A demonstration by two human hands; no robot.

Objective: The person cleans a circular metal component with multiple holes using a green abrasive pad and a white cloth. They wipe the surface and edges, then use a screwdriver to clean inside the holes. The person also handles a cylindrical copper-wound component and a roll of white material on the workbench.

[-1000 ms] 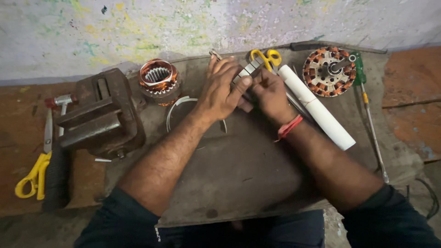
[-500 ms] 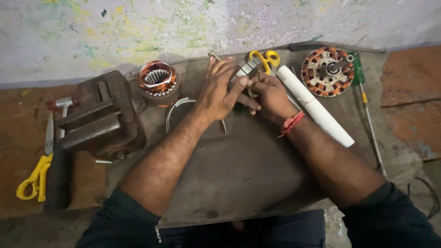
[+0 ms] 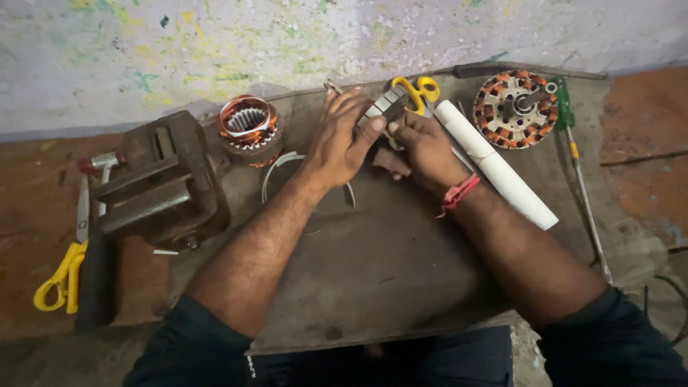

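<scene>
I saw both hands meeting over the far middle of the desk, a worn grey slab set against a paint-flecked wall. The left hand lay with fingers spread and its fingertips pressed on a small grey metal block, a ribbed, segmented piece with pale faces and dark grooves across it, tilted up toward the wall. The right hand was curled around the lower end of the same block, thumb on top, so the piece sat pinched between the two hands, just above the desk surface; whether it touched the desk I could not tell. A red thread band circled the right wrist. Just behind the block lay yellow-handled scissors, partly hidden by the fingers. A white tube rested diagonally just beside the right hand, and beyond it sat a round motor stator with copper windings, next to a green-handled screwdriver. To the left of the left hand stood a copper-wound stator core, a thin metal ring beside it, then a heavy rusty bench vise. A second pair of yellow scissors lay at the far left, well apart from the hands.
</scene>
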